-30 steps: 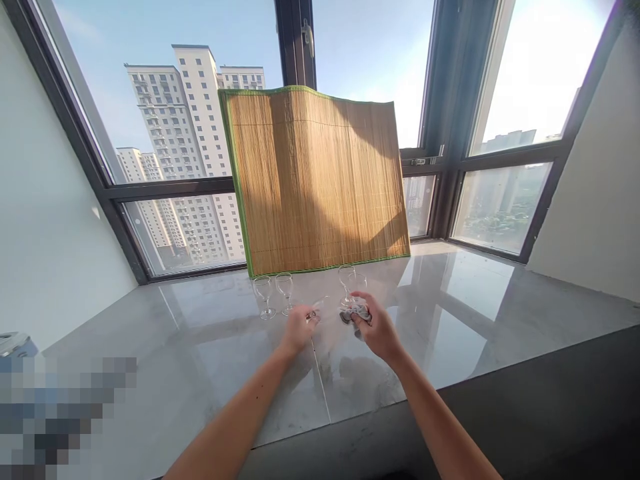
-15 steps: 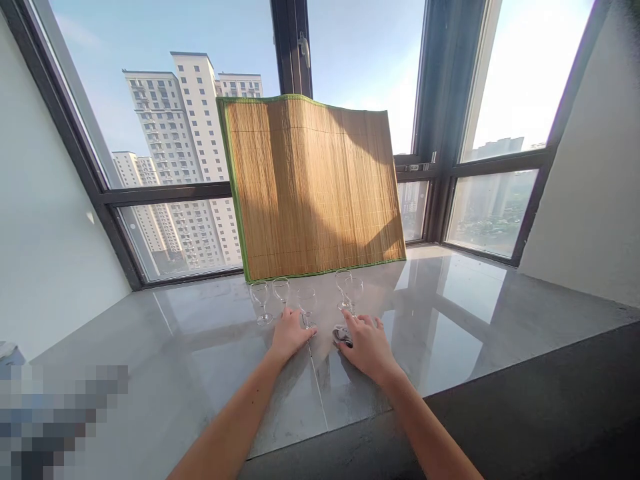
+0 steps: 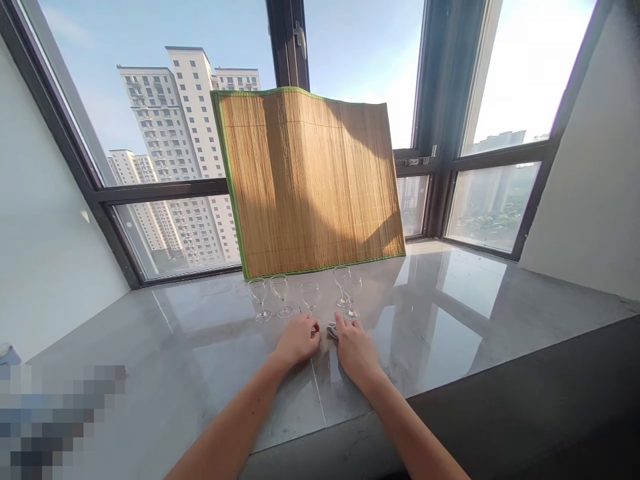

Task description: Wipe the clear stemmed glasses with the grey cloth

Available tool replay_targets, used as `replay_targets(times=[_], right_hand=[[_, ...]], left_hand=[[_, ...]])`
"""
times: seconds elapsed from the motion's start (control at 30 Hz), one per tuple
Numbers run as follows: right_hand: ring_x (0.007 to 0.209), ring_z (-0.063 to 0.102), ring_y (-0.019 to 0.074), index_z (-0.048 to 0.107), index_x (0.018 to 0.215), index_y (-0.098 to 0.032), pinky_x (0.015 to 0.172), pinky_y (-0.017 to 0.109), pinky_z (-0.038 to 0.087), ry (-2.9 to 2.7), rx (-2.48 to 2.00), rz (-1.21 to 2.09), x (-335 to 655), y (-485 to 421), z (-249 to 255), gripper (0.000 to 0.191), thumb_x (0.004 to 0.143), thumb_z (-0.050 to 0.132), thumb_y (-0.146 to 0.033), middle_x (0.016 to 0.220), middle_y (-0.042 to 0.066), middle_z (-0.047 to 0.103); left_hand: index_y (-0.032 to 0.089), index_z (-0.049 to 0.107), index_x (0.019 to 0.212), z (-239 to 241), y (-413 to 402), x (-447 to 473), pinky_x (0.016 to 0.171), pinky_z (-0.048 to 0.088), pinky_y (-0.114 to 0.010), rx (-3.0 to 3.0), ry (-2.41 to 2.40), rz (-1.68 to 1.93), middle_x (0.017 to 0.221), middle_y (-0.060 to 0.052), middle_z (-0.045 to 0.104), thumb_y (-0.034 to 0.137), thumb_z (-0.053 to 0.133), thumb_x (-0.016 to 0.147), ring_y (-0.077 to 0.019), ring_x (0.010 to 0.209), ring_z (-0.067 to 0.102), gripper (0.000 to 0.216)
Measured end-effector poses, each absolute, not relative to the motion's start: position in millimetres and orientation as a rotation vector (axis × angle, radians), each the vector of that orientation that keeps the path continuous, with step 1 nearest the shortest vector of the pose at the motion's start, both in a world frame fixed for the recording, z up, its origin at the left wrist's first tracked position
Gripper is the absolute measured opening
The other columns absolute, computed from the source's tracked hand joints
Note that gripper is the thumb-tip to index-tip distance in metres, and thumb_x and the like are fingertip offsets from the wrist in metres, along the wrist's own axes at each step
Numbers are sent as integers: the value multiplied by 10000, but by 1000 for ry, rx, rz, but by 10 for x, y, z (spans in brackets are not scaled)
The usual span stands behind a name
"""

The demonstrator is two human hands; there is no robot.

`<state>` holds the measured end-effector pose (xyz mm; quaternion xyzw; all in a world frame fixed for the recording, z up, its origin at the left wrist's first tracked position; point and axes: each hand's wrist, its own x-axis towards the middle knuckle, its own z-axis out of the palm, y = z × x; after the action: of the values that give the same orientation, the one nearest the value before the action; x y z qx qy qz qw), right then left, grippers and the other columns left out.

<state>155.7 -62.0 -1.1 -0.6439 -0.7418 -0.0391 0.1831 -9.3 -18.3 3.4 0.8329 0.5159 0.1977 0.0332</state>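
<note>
Several small clear stemmed glasses stand on the grey ledge. Two stand on the left: an outer glass (image 3: 259, 293) and one beside it (image 3: 280, 290). On the right, a rear glass (image 3: 341, 279) and a front glass (image 3: 353, 290) overlap in view. My left hand (image 3: 296, 341) is closed at the foot of the middle glass (image 3: 310, 293), whose base is largely hidden by the fingers. My right hand (image 3: 357, 348) lies palm down, its fingers over a small crumpled grey-white cloth (image 3: 331, 330) just right of that glass.
A bamboo mat (image 3: 315, 187) with green edging leans against the window behind the glasses. The polished grey ledge (image 3: 200, 373) has a front edge close below my forearms. White walls (image 3: 585, 173) flank both sides.
The middle glass has shifted slightly right, and my left hand has curled its fingers more and moved right. My right hand has moved left with the cloth, towards that glass.
</note>
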Motion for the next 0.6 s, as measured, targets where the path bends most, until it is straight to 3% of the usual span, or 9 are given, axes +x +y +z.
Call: replay_targets(times=[0.3, 0.37, 0.5, 0.6], right_hand=[[1039, 533, 254, 442, 1354, -186, 707, 282, 365, -2151, -1661, -24, 1592, -610, 2, 598, 790, 369, 0, 1026, 100, 664], [1041, 535, 252, 443, 1353, -180, 701, 277, 361, -2149, -1645, -19, 1593, -604, -2, 602, 784, 368, 2, 1011, 98, 664], [1013, 557, 247, 416, 1381, -184, 680, 270, 353, -2140, -1652, 29, 1597, -612, 9, 623, 786, 382, -6, 991, 108, 656], [950, 581, 242, 407, 1388, -195, 662, 271, 346, -2131, -1675, 63, 1604, -623, 25, 606, 806, 386, -25, 984, 111, 648]], left_hand=[[230, 636, 1112, 6, -55, -116, 1013, 383, -339, 2575, 1396, 664, 1186, -47, 653, 107, 517, 755, -204, 1116, 571, 395], [233, 646, 1085, 23, -48, -122, 1026, 373, -347, 2535, 1409, 759, 1201, -43, 652, 91, 506, 750, -205, 1137, 562, 390], [206, 628, 872, 87, -43, -176, 819, 466, -308, 2115, 1637, 1316, 946, -54, 678, 161, 402, 844, -185, 883, 612, 232], [192, 540, 936, 104, 10, -268, 740, 472, -293, 1574, 1835, 1706, 1001, -74, 615, 202, 408, 839, -177, 850, 581, 165]])
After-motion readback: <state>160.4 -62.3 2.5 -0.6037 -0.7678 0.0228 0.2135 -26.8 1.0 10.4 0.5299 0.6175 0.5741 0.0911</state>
